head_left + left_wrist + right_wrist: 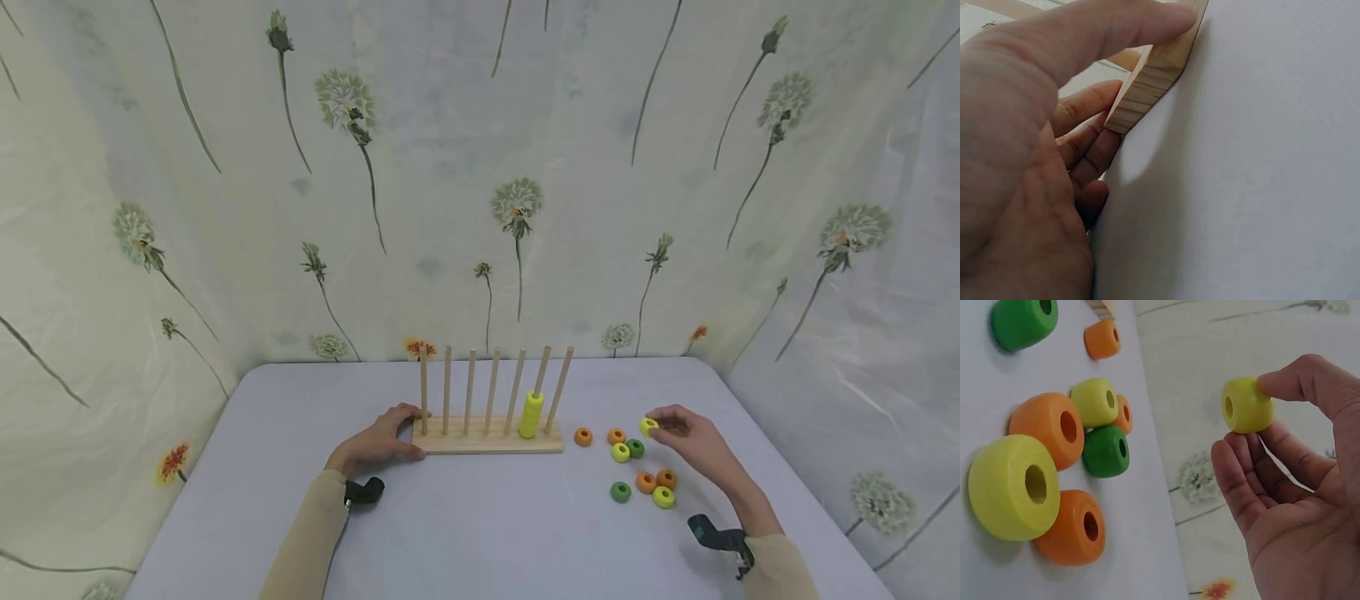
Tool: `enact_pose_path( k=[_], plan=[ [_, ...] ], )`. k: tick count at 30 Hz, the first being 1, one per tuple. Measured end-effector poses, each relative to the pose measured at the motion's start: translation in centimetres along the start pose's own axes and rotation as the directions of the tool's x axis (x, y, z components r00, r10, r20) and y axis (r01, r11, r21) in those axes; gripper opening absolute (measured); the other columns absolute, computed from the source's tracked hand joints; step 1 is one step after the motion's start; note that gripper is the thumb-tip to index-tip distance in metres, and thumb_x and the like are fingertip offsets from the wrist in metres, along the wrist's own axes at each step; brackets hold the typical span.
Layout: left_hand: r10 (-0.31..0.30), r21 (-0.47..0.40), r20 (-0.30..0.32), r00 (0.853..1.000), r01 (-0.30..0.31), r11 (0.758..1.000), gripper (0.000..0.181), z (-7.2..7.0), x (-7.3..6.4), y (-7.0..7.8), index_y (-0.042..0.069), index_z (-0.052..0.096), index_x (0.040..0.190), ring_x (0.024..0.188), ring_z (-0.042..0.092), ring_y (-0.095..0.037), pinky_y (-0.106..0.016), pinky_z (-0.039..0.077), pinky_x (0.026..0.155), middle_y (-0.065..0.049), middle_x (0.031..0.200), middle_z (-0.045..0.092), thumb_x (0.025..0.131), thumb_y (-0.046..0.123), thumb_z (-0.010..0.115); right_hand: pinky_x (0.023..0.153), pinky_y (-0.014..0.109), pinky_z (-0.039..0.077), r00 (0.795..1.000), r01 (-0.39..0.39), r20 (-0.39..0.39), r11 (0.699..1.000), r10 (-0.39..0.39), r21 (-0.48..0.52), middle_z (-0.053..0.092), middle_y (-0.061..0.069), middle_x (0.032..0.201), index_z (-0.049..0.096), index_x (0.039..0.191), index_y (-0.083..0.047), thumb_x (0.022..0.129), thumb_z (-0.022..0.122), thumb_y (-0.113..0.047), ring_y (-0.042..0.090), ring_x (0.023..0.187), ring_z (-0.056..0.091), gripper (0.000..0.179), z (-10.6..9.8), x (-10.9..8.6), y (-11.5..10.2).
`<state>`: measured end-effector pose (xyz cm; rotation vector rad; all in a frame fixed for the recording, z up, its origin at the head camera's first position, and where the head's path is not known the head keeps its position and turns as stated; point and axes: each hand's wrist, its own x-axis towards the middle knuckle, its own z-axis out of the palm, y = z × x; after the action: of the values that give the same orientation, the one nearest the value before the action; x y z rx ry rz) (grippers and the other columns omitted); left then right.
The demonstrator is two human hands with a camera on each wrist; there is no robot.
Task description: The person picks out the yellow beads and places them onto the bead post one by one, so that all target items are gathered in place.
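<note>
A wooden peg stand (pixel 487 447) with several upright pegs is on the table. On the second peg from the right sits a stack of yellow beads (pixel 531 417). My left hand (pixel 381 437) holds the stand's left end, thumb along the front edge and fingers at the far corner; the left wrist view shows the base's end grain (pixel 1138 100) between them. Off to the right, my right hand (pixel 696 442) pinches a yellow bead (pixel 1247 405) between thumb and fingertips, raised above the table, its hole visible in the right wrist view.
Loose beads lie right of the stand: several orange ones, such as one orange bead (pixel 582 437) nearest the base, two green, including a green bead (pixel 620 492), and two yellow, including a yellow bead (pixel 663 497). A flower-patterned curtain (pixel 435 208) hangs behind the white table (pixel 480 533).
</note>
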<state>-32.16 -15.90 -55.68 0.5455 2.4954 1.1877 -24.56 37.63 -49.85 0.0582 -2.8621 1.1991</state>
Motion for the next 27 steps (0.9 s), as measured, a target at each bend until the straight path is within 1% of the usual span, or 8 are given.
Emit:
enact_pose_path(
  k=[4, 8, 14, 18, 22, 27],
  plan=[
    [-0.005, 0.005, 0.003, 1.0, 0.005, 1.0, 0.073, 0.0, 0.1, 0.0, 0.022, 0.051, 0.135, 0.139, 0.029, -0.026, -0.054, 0.021, 0.115, -0.002, 0.145, 0.041, 0.072, 0.04, 0.083, 0.09, 0.042, 0.053, 0.999, 0.037, -0.006, 0.999, -0.038, -0.009, 0.061, 0.014, 0.118, 0.056, 0.122, -0.006, 0.092, 0.062, -0.042, 0.033, 0.112, 0.059, 0.047, -0.1, 0.4, -0.9],
    [0.01, 0.004, 0.001, 1.0, -0.01, 1.0, 0.073, 0.1, 0.1, -0.1, 0.02, 0.051, 0.135, 0.139, 0.03, -0.027, -0.054, 0.021, 0.115, -0.003, 0.144, 0.042, 0.072, 0.039, 0.083, 0.088, 0.037, 0.054, 0.998, 0.066, -0.011, 0.998, -0.066, -0.016, 0.062, 0.014, 0.117, 0.056, 0.121, -0.006, 0.093, 0.062, -0.041, 0.031, 0.109, 0.06, 0.045, -0.2, 1.0, -2.0],
    [0.017, 0.002, -0.003, 1.0, -0.017, 1.0, 0.073, 0.1, 0.1, -0.2, 0.019, 0.05, 0.135, 0.139, 0.03, -0.028, -0.055, 0.022, 0.115, -0.005, 0.145, 0.041, 0.073, 0.038, 0.083, 0.085, 0.035, 0.054, 0.996, 0.085, -0.011, 0.996, -0.085, 0.006, 0.062, 0.013, 0.115, 0.056, 0.121, -0.007, 0.093, 0.063, -0.039, 0.029, 0.106, 0.06, 0.043, -0.5, 1.7, -3.9],
    [0.009, 0.005, 0.001, 1.0, -0.009, 1.0, 0.073, 0.1, 0.1, -0.2, 0.02, 0.05, 0.135, 0.139, 0.03, -0.027, -0.054, 0.021, 0.115, -0.004, 0.145, 0.041, 0.072, 0.039, 0.083, 0.083, 0.029, 0.054, 0.995, 0.103, 0.0, 0.995, -0.103, 0.014, 0.063, 0.011, 0.114, 0.056, 0.12, -0.007, 0.093, 0.063, -0.038, 0.026, 0.104, 0.061, 0.042, -0.6, 2.2, -5.1],
    [0.003, -0.003, 0.002, 1.0, -0.003, 1.0, 0.074, 0.1, 0.2, -0.2, 0.021, 0.051, 0.135, 0.139, 0.03, -0.027, -0.054, 0.021, 0.115, -0.003, 0.145, 0.042, 0.072, 0.04, 0.083, 0.082, 0.03, 0.054, 0.992, 0.124, 0.001, 0.992, -0.124, 0.01, 0.063, 0.011, 0.112, 0.057, 0.119, -0.007, 0.092, 0.064, -0.036, 0.025, 0.101, 0.06, 0.04, -0.8, 2.6, -6.4],
    [-0.003, -0.011, 0.006, 1.0, 0.003, 1.0, 0.074, 0.0, 0.2, -0.1, 0.021, 0.051, 0.135, 0.139, 0.029, -0.026, -0.054, 0.021, 0.115, -0.003, 0.145, 0.041, 0.071, 0.04, 0.083, 0.081, 0.028, 0.053, 0.988, 0.152, -0.009, 0.988, -0.152, 0.001, 0.063, 0.011, 0.113, 0.056, 0.12, -0.008, 0.093, 0.063, -0.036, 0.026, 0.102, 0.061, 0.04, -1.2, 3.2, -7.8]
  ],
)
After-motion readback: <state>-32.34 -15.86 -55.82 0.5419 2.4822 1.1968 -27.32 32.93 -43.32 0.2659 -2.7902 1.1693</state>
